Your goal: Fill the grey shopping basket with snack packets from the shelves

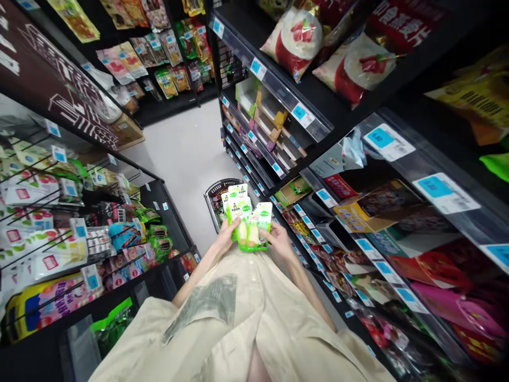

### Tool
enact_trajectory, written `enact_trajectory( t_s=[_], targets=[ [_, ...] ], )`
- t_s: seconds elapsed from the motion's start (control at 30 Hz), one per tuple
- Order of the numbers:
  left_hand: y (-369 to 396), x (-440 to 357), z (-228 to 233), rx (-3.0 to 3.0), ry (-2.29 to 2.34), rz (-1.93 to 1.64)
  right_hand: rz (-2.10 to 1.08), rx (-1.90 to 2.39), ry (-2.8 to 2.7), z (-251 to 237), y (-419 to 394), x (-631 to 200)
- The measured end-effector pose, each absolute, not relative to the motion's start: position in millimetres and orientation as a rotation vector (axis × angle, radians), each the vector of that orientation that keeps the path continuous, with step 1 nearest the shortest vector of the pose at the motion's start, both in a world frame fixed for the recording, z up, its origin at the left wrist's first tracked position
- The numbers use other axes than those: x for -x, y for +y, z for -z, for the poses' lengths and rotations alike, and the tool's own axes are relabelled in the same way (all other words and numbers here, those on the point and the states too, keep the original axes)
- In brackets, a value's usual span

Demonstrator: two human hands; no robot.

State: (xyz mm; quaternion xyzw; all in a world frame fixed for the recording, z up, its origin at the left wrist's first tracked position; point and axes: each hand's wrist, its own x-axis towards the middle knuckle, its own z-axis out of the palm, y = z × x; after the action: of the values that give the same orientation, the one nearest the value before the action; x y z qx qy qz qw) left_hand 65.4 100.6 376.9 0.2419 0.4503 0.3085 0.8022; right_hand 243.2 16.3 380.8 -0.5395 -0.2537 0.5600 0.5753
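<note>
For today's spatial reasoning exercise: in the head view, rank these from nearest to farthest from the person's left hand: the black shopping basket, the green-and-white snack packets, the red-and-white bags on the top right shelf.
1. Green-and-white snack packets: held in the left hand.
2. Black shopping basket: on the floor just beyond the packets.
3. Red-and-white bags: top right shelf.

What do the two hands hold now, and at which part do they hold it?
Both hands hold a fan of green and white snack packets by the bottom ends: the left hand at the lower left, the right hand at the lower right.
</note>
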Motion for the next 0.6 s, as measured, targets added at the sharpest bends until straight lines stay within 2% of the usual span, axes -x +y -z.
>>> enact_trajectory(
  t_s=[0.2,0.4,0.6],
  targets=[
    [106,-63,-375,-0.494,1.022,-0.685,-1.35,1.19,-0.375,-390,24,-242],
    [114,-68,-373,-0.504,0.986,-0.678,-1.22,1.254,-0.36,-388,27,-239],
    [121,-78,-366,-0.49,1.009,-0.652,-1.271,1.165,-0.287,-388,24,-249]
  ],
)
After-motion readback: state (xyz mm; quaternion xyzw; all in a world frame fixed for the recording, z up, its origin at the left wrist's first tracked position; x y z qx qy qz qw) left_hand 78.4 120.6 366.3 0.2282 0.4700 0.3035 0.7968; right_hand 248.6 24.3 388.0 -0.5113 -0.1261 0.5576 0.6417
